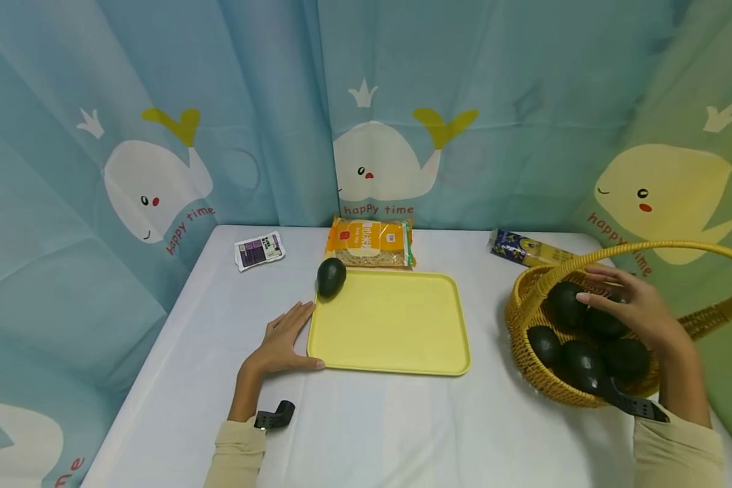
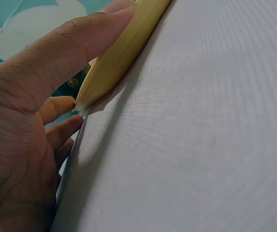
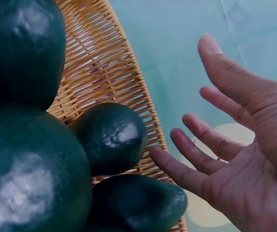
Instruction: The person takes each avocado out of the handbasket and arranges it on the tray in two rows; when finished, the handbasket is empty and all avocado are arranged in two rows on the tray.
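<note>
My left hand (image 1: 283,342) rests at the near left corner of a yellow tray (image 1: 393,325), thumb along the front edge and fingers by the left side. In the left wrist view, the thumb overlaps the tray's edge (image 2: 121,53). One dark green avocado (image 1: 331,277) sits at the tray's far left corner. On the right stands a yellow wicker basket (image 1: 518,339) with a tall handle, holding several avocados (image 1: 566,305). Over its far side hovers my right hand (image 1: 640,308), fingers spread and nothing in its grasp; the right wrist view shows avocados (image 3: 111,137) beside the fingers.
Behind the tray lies an orange bag of grain (image 1: 371,242). A small white and purple packet (image 1: 259,251) is at the back left, and a blue and yellow packet (image 1: 527,249) lies behind the basket. A patterned blue curtain (image 1: 280,135) surrounds the white table (image 1: 366,434).
</note>
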`<state>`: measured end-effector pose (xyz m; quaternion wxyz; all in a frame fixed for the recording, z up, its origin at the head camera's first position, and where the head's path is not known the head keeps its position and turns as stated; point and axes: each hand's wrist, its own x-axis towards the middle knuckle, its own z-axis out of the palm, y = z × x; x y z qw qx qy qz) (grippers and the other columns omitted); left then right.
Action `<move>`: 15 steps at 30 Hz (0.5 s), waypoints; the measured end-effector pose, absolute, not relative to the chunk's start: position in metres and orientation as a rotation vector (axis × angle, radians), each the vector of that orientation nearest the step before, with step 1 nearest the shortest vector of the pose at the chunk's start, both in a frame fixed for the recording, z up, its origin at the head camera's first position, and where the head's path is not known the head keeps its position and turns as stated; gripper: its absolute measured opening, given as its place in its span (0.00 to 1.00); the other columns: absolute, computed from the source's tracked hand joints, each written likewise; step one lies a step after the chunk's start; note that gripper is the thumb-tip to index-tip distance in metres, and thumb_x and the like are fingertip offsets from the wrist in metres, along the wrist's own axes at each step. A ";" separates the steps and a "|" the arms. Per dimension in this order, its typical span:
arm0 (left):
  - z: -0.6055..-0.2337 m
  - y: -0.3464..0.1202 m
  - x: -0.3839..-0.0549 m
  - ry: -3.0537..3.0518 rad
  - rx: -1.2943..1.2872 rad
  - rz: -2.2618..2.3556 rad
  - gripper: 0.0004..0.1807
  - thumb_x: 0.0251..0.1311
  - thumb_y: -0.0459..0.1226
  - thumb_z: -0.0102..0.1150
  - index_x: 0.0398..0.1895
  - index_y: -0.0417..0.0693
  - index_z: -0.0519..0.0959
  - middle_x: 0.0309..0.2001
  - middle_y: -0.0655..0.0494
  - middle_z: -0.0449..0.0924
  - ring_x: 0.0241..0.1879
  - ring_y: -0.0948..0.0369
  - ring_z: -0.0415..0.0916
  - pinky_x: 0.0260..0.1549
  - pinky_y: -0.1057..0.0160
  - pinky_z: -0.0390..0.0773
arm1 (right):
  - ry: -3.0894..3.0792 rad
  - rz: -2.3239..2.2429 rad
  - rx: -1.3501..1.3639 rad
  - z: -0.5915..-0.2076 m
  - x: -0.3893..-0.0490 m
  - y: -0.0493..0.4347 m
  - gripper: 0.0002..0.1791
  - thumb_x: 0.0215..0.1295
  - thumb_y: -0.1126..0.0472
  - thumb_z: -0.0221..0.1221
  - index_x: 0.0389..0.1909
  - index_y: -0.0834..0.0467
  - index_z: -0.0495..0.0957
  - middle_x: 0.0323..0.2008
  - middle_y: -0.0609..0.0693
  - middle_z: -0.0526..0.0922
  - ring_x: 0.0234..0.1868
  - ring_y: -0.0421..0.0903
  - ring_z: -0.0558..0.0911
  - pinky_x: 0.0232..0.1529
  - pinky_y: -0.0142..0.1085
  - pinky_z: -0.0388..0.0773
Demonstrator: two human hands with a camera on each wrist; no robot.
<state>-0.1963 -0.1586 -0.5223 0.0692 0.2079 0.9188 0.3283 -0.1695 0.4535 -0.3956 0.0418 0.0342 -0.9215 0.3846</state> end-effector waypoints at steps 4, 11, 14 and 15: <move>-0.524 -0.158 -0.197 2.771 0.627 0.990 0.66 0.36 0.61 0.73 0.78 0.49 0.50 0.78 0.50 0.49 0.78 0.49 0.41 0.70 0.38 0.46 | -2.851 1.172 0.079 -0.400 -0.173 0.456 0.30 0.68 0.56 0.60 0.70 0.48 0.64 0.51 0.22 0.68 0.48 0.18 0.67 0.37 0.13 0.65; -0.524 -0.159 -0.197 2.769 0.621 0.987 0.67 0.35 0.61 0.74 0.78 0.50 0.49 0.78 0.50 0.49 0.78 0.49 0.41 0.70 0.38 0.46 | -2.855 1.214 0.069 -0.408 -0.175 0.456 0.32 0.68 0.56 0.60 0.70 0.55 0.63 0.52 0.25 0.68 0.49 0.20 0.67 0.39 0.12 0.66; -0.524 -0.158 -0.197 2.768 0.620 0.990 0.67 0.35 0.61 0.74 0.78 0.50 0.49 0.78 0.50 0.49 0.78 0.49 0.41 0.70 0.38 0.46 | -2.860 1.215 0.083 -0.412 -0.177 0.457 0.31 0.68 0.56 0.61 0.70 0.57 0.64 0.52 0.26 0.69 0.48 0.21 0.68 0.38 0.13 0.68; -0.523 -0.158 -0.196 2.766 0.621 0.995 0.67 0.35 0.61 0.74 0.78 0.50 0.50 0.78 0.50 0.49 0.78 0.49 0.41 0.70 0.38 0.46 | -2.861 1.221 0.093 -0.413 -0.178 0.457 0.31 0.68 0.57 0.61 0.69 0.57 0.64 0.51 0.25 0.69 0.48 0.20 0.69 0.38 0.14 0.68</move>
